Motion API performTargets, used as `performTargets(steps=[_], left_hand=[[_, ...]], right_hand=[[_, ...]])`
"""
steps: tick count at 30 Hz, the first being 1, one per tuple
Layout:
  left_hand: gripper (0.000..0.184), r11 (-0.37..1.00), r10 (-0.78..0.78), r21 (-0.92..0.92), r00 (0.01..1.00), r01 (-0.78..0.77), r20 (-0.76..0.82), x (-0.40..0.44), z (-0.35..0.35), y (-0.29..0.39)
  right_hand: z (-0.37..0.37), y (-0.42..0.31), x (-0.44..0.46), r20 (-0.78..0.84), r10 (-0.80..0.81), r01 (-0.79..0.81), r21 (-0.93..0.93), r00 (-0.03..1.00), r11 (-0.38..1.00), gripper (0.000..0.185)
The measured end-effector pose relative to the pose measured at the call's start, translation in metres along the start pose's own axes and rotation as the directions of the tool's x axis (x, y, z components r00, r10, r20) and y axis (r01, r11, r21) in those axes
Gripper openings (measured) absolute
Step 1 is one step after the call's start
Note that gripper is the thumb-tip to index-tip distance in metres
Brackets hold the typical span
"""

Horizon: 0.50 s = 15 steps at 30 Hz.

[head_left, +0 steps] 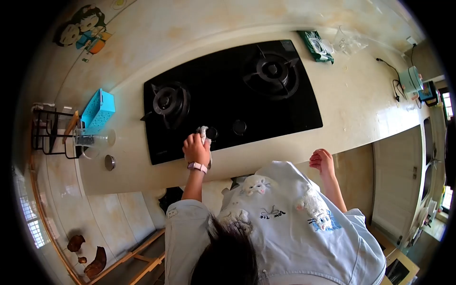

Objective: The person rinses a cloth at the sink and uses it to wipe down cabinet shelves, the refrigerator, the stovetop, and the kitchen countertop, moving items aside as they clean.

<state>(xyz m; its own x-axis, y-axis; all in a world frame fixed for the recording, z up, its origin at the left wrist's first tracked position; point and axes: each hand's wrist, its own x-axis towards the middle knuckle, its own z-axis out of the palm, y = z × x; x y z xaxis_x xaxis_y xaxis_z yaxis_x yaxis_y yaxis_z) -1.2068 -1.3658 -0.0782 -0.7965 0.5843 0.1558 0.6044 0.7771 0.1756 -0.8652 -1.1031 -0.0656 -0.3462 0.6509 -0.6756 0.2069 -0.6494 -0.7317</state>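
Note:
A black two-burner gas stove (213, 90) is set into the pale countertop (351, 107). My left hand (195, 148) is closed on a crumpled whitish cloth (204, 133) at the stove's front edge, beside the left knob (212, 133). The right knob (239, 127) stands a little farther right. Off the counter's front edge, to the right of the stove, my right hand (323, 160) hangs with its fingers curled together; nothing shows in it.
On the left are a blue basket (99, 110), a clear pitcher (96, 138), a black rack (47, 133) and a round metal lid (110, 162). Behind right lie a green packet (317, 46) and clear plastic (349, 42). A small pot (411, 79) with cords stands far right.

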Motion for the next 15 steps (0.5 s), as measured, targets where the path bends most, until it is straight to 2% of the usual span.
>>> performTargets(steps=[2, 3, 6, 8, 12, 15], left_hand=[[0.031, 0.991, 0.051, -0.124, 0.997, -0.044, 0.056, 0.022, 0.007, -0.011], [0.029, 0.975, 0.147, -0.171, 0.989, -0.139, 0.031, 0.032, 0.013, -0.021], [0.032, 0.902, 0.367, -0.282, 0.925, -0.327, 0.1, 0.069, 0.019, -0.031], [0.03, 0.884, 0.427, -0.301, 0.879, -0.357, 0.212, 0.094, 0.012, -0.011], [0.021, 0.86, 0.51, -0.198, 0.784, -0.47, 0.354, 0.113, -0.003, 0.039], [0.016, 0.749, 0.662, -0.252, 0.67, -0.613, 0.337, 0.108, 0.014, 0.058]], right_hand=[[0.01, -0.007, -0.002, 0.039, -0.008, 0.01, -0.041, 0.999, 0.999, 0.018], [0.011, -0.007, 0.0, 0.071, -0.036, 0.039, -0.049, 0.997, 0.998, 0.019], [0.014, -0.008, -0.001, 0.07, -0.043, 0.046, -0.038, 0.997, 0.998, 0.02], [0.017, -0.008, -0.001, 0.061, -0.043, 0.045, -0.029, 0.997, 0.999, 0.021], [0.023, -0.009, 0.0, 0.079, -0.066, 0.065, 0.014, 0.995, 0.998, 0.022], [0.03, -0.007, 0.002, 0.114, -0.08, 0.076, 0.038, 0.99, 0.996, 0.022]])
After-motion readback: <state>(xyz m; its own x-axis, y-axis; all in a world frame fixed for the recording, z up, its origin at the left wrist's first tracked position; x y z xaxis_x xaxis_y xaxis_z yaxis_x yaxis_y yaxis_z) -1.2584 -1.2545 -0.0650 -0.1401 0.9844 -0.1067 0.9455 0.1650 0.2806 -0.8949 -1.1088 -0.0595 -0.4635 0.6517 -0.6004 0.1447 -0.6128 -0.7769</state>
